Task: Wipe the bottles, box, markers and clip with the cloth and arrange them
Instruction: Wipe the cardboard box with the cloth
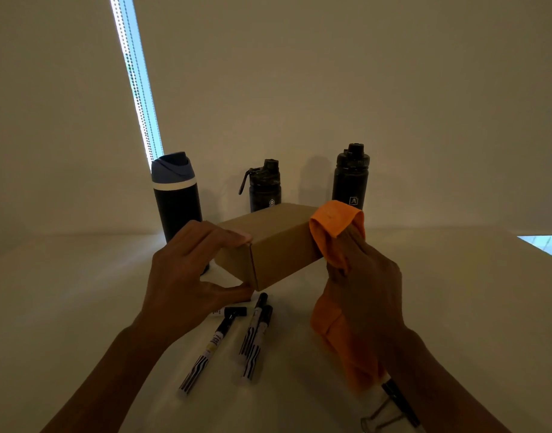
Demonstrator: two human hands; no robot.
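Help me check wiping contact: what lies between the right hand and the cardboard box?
The orange cloth, draped over the right hand, lies between its fingers and the cardboard box at the box's right end; the head view shows this.

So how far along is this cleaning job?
Midway, it seems. The left hand holds the box while the right hand presses the orange cloth against its end. Three bottles stand in a row behind; whether they were wiped, I cannot tell. The markers and the clip lie scattered on the table, apparently waiting their turn.
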